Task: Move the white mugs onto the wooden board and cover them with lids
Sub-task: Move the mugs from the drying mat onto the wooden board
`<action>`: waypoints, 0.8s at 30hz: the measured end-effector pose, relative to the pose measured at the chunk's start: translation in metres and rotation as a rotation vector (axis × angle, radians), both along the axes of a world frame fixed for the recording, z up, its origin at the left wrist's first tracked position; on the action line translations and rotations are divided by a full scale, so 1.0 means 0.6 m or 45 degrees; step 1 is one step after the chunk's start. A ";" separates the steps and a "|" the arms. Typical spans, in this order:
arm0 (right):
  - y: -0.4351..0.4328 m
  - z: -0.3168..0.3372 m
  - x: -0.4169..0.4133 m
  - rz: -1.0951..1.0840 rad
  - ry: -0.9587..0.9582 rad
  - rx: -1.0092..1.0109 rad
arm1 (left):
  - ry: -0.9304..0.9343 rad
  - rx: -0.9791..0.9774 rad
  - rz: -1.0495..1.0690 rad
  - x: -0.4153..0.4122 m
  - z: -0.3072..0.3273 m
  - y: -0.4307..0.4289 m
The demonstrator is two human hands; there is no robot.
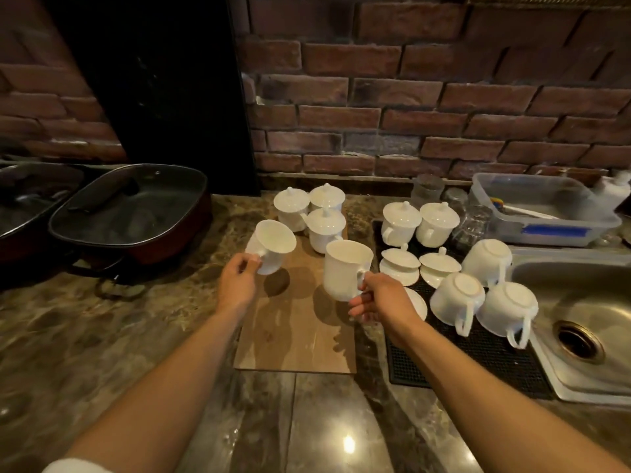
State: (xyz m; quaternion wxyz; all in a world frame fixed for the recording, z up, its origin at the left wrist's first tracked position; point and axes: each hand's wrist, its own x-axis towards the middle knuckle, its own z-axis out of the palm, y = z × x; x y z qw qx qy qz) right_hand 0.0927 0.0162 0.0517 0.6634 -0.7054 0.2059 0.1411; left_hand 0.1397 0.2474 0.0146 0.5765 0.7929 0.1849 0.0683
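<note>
Head view. Pinching the handle of a tilted white mug (273, 245) with the left hand (239, 281), over the left edge of the wooden board (297, 336), the mug's open mouth showing. Gripping the handle of a second, upright mug (346, 268) with the right hand (379, 298), fingers curled round it, over the right side of the board. Standing close together at the far end of the board: three lidded mugs (324, 228). Lying just right of the board: a black mat (478, 353), carrying two more covered mugs (401, 223) at its far end, two loose lids (400, 262) nearer, and three upturned mugs (457, 297) on its right part, beside the sink (580, 302). Sitting on the stone counter (102, 336) at far left: dark pans (129, 213) under glass lids. Resting at far right by the brick wall (409, 97): a clear plastic tub (546, 213).
</note>
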 end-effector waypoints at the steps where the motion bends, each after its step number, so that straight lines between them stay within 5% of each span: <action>1: 0.006 -0.010 0.004 -0.015 -0.021 0.011 | 0.007 -0.063 0.017 0.010 -0.008 -0.003; 12: 0.089 -0.107 0.044 -0.173 -0.145 0.075 | 0.072 -0.398 0.113 0.104 -0.074 -0.040; 24: 0.142 -0.146 0.074 -0.262 -0.130 0.110 | 0.135 -0.431 0.119 0.133 -0.132 -0.053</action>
